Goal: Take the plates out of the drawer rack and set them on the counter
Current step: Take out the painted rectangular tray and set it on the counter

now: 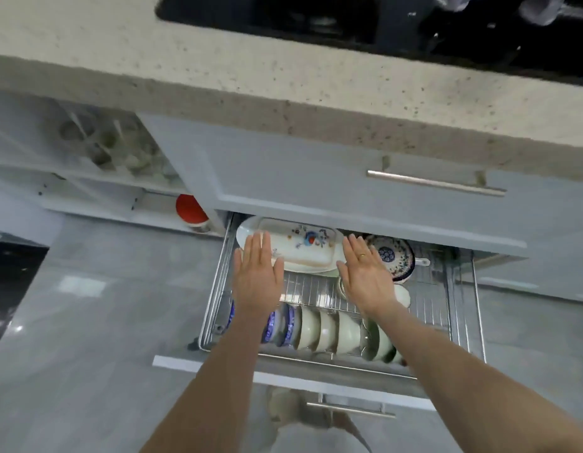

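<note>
The wire drawer rack [319,291] stands pulled out below the counter [218,70]. At its back lies a long white platter [303,248] with a blue and red flower print, stacked on a larger white dish. My left hand [257,276] hovers flat and open at the platter's left end. At the platter's right end is my right hand [365,276], also open, with a ring on one finger. A round blue-patterned plate [393,256] leans just right of that hand. Neither hand grips anything.
A row of white and blue-patterned bowls [319,331] stands on edge along the rack's front. The closed drawer above has a metal bar handle [437,183]. A black cooktop [365,21] is set into the counter. A red-lidded jar [190,210] sits on a shelf at left.
</note>
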`<action>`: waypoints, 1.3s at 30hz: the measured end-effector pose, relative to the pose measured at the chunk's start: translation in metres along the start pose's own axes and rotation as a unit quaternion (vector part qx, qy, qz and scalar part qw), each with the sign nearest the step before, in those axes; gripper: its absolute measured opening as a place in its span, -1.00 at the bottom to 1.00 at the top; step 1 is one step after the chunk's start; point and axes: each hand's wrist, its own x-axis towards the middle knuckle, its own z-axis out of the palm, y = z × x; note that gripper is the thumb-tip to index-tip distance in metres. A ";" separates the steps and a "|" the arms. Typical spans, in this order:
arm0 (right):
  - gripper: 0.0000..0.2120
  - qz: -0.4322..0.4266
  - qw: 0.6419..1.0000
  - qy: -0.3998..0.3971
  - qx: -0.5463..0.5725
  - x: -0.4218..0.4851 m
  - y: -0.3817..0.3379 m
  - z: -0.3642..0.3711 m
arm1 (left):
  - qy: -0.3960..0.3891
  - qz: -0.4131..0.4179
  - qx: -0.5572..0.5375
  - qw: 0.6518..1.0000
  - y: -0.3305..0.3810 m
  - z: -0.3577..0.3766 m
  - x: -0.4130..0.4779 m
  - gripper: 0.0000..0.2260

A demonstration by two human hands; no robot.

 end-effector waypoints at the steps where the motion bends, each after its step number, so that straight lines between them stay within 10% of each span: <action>1: -0.50 -0.002 1.000 -0.003 -0.004 0.009 0.003 0.016 | 0.007 -0.003 0.009 1.000 -0.008 0.016 0.009 -0.50; 18: -0.50 0.004 0.999 -0.047 -0.022 0.123 0.068 0.240 | -0.009 -0.015 0.027 0.999 -0.075 0.236 0.135 -0.50; 26: -0.47 0.006 0.995 0.029 0.097 0.150 0.078 0.255 | 0.047 -0.067 0.011 0.997 -0.075 0.255 0.174 -0.47; 32: -0.32 0.159 0.965 0.039 0.204 0.154 0.077 0.254 | 0.059 -0.129 -0.086 0.986 -0.075 0.241 0.185 -0.40; 39: -0.40 0.153 0.965 0.074 0.198 0.153 0.072 0.251 | 0.110 -0.143 -0.089 0.979 -0.080 0.228 0.185 -0.75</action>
